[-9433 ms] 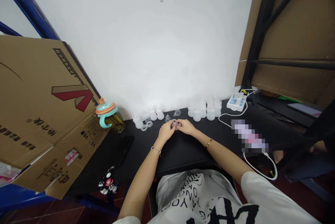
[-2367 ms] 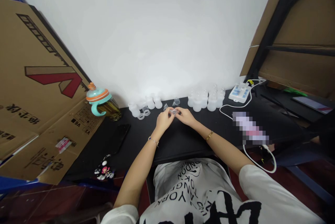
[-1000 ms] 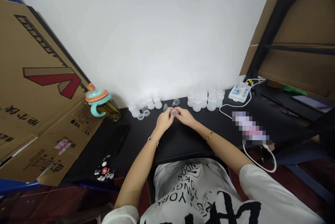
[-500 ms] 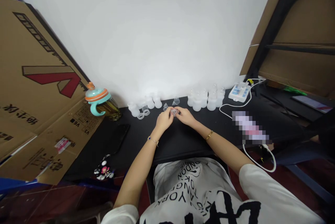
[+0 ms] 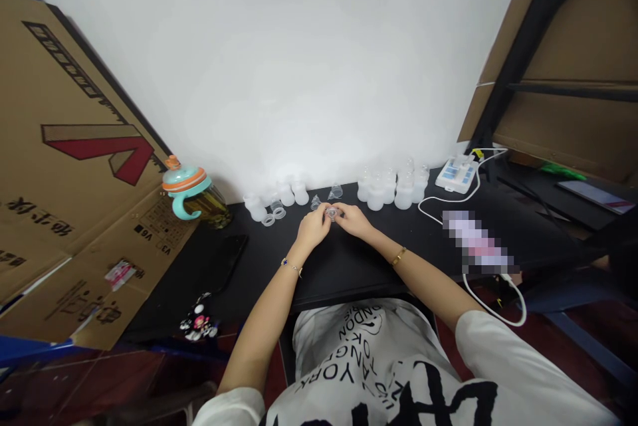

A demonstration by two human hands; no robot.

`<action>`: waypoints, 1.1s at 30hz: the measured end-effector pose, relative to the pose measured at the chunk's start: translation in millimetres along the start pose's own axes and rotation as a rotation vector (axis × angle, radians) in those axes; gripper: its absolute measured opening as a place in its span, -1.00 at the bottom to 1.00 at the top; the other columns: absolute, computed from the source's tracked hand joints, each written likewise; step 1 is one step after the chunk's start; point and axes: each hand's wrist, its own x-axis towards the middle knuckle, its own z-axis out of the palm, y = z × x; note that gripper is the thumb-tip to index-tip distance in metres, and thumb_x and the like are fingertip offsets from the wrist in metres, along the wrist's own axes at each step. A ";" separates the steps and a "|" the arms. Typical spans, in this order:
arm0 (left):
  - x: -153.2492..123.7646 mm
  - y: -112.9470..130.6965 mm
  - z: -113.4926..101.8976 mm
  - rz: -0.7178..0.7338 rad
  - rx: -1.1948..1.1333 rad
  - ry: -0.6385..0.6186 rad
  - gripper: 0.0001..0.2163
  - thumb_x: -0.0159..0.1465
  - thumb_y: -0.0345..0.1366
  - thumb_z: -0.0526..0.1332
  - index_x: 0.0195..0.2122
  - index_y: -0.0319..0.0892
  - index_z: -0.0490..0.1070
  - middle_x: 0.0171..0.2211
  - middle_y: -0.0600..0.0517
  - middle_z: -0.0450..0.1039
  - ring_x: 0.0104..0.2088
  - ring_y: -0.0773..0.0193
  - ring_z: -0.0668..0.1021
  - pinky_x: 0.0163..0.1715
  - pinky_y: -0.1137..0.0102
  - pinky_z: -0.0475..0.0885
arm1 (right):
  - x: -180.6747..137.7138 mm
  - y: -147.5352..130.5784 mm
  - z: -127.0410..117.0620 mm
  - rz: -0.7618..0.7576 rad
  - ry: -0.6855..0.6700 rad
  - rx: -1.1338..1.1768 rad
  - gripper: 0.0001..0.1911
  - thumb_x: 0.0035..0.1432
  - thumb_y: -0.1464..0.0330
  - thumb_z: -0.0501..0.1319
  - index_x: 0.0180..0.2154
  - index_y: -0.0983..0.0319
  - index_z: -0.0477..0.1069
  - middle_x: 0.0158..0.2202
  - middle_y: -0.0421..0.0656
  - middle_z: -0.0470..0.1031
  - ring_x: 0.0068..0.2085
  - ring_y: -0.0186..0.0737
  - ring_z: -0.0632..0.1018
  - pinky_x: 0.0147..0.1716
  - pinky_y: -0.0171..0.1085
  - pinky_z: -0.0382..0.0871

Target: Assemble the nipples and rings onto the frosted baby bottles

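Observation:
Between my two hands, over the black table (image 5: 349, 266), is a small clear round piece that looks like a baby bottle nipple in a collar ring (image 5: 331, 213). My left hand (image 5: 313, 225) is closed on its left side, and my right hand (image 5: 353, 220) pinches it from the right. Just beyond my fingers lie two clear nipples (image 5: 316, 202). Left of my left hand are clear collar rings (image 5: 269, 220) and several frosted open bottles (image 5: 255, 208). To the right of my right hand stand several frosted bottles with clear nipple tops (image 5: 404, 196).
A large drinking jug (image 5: 199, 200) with a turquoise handle and a dark phone (image 5: 229, 263) are on the left, beside a cardboard box (image 5: 74, 213). On the right are a white power strip (image 5: 456, 175), its cable, and a blurred-out device (image 5: 476, 242). A white wall rises behind.
Almost nothing differs. Both hands stay in the same place, holding the same clear piece, which looks slightly turned; the view has shifted a little.

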 end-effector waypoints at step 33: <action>-2.2 3.2 -1.3 -0.006 0.049 -0.027 -0.69 0.45 -0.29 0.08 0.17 -0.03 0.42 -0.09 -0.05 0.66 -0.09 0.03 0.68 -0.07 0.25 0.49 | 1.2 7.9 4.2 0.039 -0.044 -0.087 -0.68 0.28 0.32 0.23 0.05 0.16 0.57 -0.18 -0.15 0.67 -0.23 -0.15 0.61 -0.18 -0.29 0.40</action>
